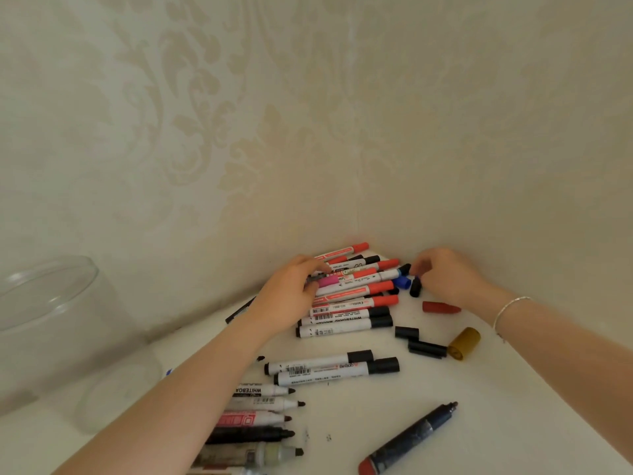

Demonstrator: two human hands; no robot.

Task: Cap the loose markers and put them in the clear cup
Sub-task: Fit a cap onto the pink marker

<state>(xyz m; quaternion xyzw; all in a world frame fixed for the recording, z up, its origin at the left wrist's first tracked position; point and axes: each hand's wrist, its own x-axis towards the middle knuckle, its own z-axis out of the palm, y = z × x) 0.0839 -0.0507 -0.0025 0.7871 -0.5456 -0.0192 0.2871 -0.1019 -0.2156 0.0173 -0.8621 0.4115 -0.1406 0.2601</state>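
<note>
A heap of capped red and black markers [356, 296] lies in the far corner of the white table. My left hand [291, 293] rests on the left end of the heap, its fingers curled over a pink marker [327, 281]. My right hand [445, 275] pinches a small black cap [415, 286] beside a blue cap [401, 282]. Several uncapped markers [263, 413] lie in a row near my left forearm. Two capped black markers [332, 368] lie in the middle. The clear cup [51, 323] stands at the far left.
Loose caps lie to the right: a red one [441, 307], black ones [407, 332] [426, 349] and a mustard one [464, 343]. A thick dark-blue uncapped marker [409, 440] lies at the front. Patterned walls close the corner behind the heap.
</note>
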